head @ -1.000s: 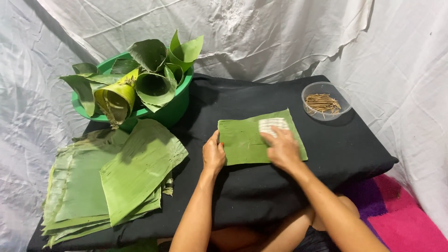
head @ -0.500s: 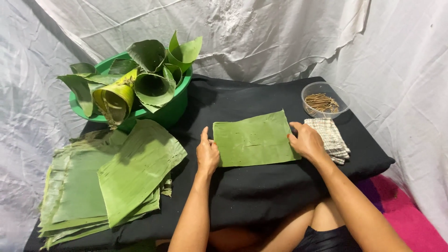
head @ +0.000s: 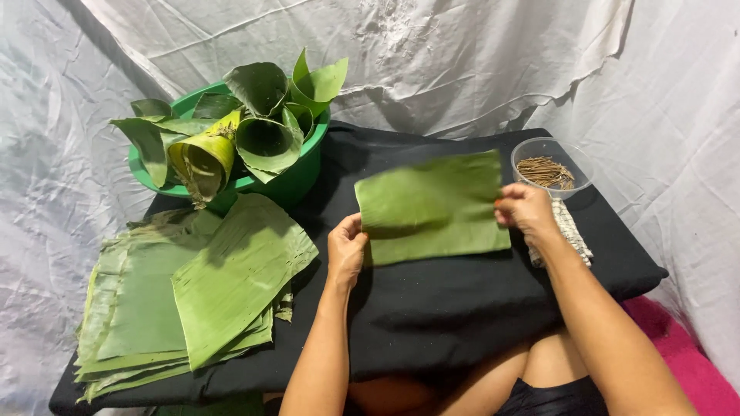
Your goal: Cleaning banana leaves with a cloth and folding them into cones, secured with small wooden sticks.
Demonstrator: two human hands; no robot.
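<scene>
A person sits behind a low table draped in black cloth [head: 432, 316], seen from a head-worn camera looking down. The left hand [head: 346, 250] pinches the left edge of a rectangular green leaf piece [head: 432, 206], fingers closed on it. The right hand [head: 526, 214] grips the leaf's right edge the same way, thumb on top. Between the two hands the leaf is lifted, its far edge raised off the cloth and its near edge close to or touching it.

Just beyond the right hand lies a folded checked cloth [head: 570, 231], partly hidden by the wrist, and past that stands a clear round bowl [head: 551, 168] of thin brown sticks. To the left of the left hand is a thick stack of flat cut leaves [head: 193, 293], fanned out and overhanging the table edge. Behind the stack sits a green basin [head: 297, 173] filled with leaves rolled into cones [head: 266, 139]. Wrinkled white sheeting [head: 478, 62] hangs all around.

The step in hand looks like shaping this one leaf, probably into a cone like those in the basin. That would call for curling one corner across while the other hand holds steady, without tearing along the grain.
</scene>
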